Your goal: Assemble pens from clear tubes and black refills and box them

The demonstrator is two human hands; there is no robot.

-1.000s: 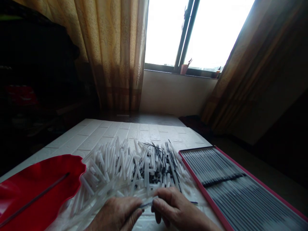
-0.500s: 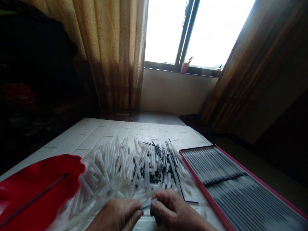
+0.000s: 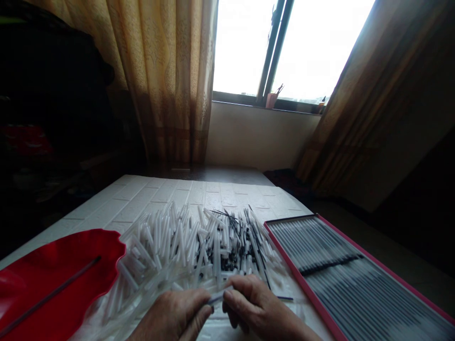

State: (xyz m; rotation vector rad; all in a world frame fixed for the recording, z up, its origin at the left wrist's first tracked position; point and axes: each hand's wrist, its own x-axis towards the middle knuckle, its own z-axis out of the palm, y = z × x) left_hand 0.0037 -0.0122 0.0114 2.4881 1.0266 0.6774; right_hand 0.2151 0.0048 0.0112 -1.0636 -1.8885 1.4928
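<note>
Left hand (image 3: 177, 313) and right hand (image 3: 254, 303) both pinching a skinny greyish plastic tube (image 3: 216, 298) (I think, kinda blurry), running crosswise between them.

Both hands (image 3: 176, 310) (image 3: 254, 303) turned inward, slightly apart, each apparently pinching

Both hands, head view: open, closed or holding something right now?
Left hand: closed, holding a thin tube.
Right hand: closed on the same tube.

No words or numbers can be read; the red thing (image 3: 27, 140) far left of the left hand (image 3: 174, 313) looks too dark.
</note>
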